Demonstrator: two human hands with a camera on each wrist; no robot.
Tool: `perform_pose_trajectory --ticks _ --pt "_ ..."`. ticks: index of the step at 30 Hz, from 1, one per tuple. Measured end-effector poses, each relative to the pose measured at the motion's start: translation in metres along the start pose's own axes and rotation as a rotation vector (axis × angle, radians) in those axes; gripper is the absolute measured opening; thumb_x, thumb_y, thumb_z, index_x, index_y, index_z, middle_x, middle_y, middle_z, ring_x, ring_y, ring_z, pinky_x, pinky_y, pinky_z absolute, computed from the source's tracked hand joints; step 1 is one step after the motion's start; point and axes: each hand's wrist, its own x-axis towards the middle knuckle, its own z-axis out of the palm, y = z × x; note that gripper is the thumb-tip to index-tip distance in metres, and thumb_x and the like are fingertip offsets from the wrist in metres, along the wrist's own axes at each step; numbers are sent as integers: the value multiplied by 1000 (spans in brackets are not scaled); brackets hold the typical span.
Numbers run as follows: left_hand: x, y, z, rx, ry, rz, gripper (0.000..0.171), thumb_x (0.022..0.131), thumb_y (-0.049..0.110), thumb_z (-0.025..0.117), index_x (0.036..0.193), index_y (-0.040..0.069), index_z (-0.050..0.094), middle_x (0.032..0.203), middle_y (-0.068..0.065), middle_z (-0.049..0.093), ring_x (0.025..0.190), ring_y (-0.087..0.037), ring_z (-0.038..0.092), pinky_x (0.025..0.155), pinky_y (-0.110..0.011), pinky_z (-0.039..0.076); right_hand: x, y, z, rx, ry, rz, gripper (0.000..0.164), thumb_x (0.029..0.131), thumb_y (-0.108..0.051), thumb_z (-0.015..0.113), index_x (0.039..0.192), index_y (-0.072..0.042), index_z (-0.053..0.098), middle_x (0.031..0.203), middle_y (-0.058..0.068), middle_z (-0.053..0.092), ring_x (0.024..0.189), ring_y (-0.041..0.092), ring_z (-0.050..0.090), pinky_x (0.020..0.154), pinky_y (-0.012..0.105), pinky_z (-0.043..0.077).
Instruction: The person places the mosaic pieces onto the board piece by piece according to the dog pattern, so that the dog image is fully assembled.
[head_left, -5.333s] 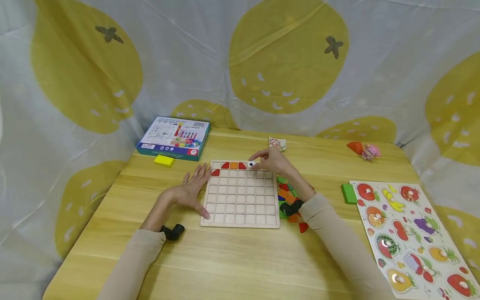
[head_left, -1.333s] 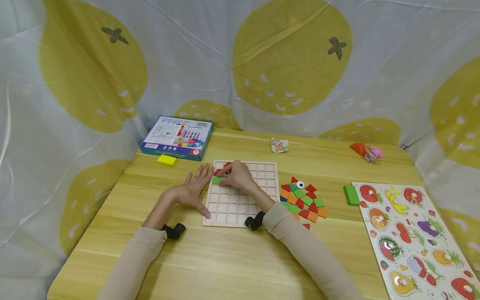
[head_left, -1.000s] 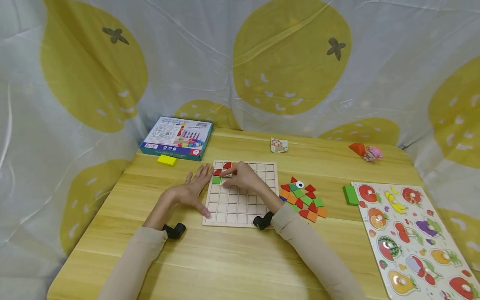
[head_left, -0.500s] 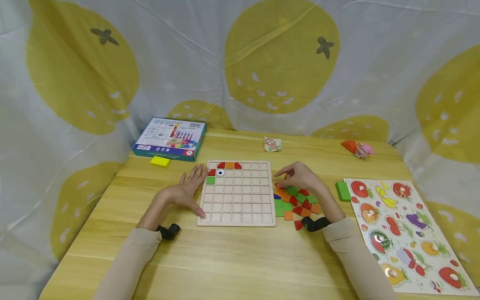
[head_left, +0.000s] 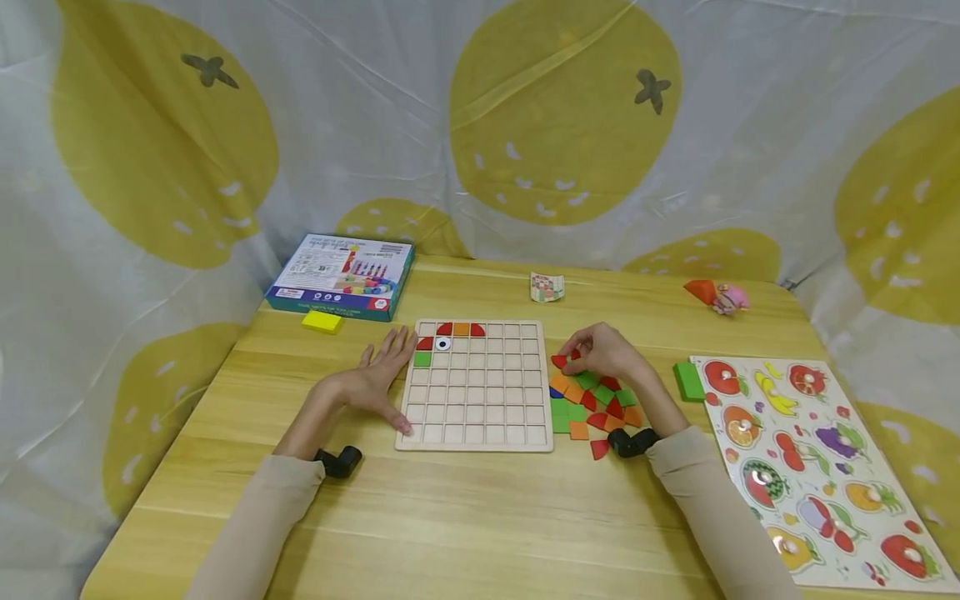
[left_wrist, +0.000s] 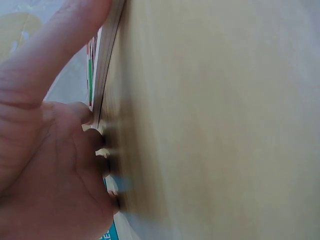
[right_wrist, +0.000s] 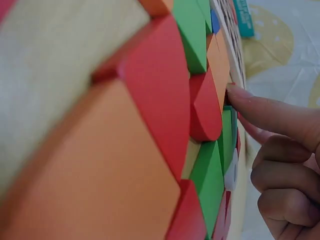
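A wooden grid board (head_left: 474, 417) lies in the middle of the table. Its top left squares hold red, orange and green pieces and a white eye piece (head_left: 443, 343). My left hand (head_left: 384, 371) lies flat on the table with straight fingers against the board's left edge (left_wrist: 111, 45). A pile of coloured pieces (head_left: 592, 408) lies to the right of the board. My right hand (head_left: 576, 357) is over the pile's far end, pinching a red piece (head_left: 559, 361). In the right wrist view its index finger (right_wrist: 270, 112) touches the pieces and the other fingers are curled.
A blue box (head_left: 341, 277) and a yellow block (head_left: 322, 321) lie at the back left. A small card (head_left: 547, 286) and a pink toy (head_left: 718, 295) sit at the back. A green block (head_left: 686, 381) and a fruit puzzle board (head_left: 813, 475) are on the right.
My right hand left the board's top left corner, where the eye piece now sits, and moved right to the pile. The left hand has not moved.
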Motion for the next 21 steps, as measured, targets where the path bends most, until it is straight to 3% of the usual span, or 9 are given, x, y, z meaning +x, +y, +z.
perform_pose_trajectory --ticks 3,6,9,14,21 --pt "0 0 0 2 1 2 144 59 55 86 154 12 -14 159 -16 -24 147 -38 -23 116 -64 -13 2 -1 -2 -47 4 -5 22 83 -19 76 101 -6 72 65 6 57 51 14 41 47 23 36" --pt "0 0 0 2 1 2 145 59 55 86 154 12 -14 159 -16 -24 147 -37 -24 116 -64 -13 3 -1 -5 -66 15 -9 23 91 -23 67 105 -4 73 85 13 69 52 13 42 49 24 36" --pt "1 0 0 0 -1 1 145 58 55 86 154 12 -15 160 -16 -25 147 -37 -24 116 -64 -13 3 0 -7 -61 46 11 26 95 -24 61 105 -3 73 99 14 71 51 11 41 50 24 35" --pt "1 -1 0 3 -3 -1 145 59 56 85 154 12 -15 160 -16 -25 147 -37 -24 116 -64 -13 4 3 -7 -74 86 52 27 94 -28 63 98 -5 75 83 11 70 46 9 37 47 23 33" --pt "0 0 -1 2 -6 -3 145 59 55 86 154 12 -15 159 -16 -25 147 -37 -24 116 -64 -13 2 -3 -9 -150 61 42 21 86 -27 72 92 -7 75 65 3 60 48 12 40 47 25 35"
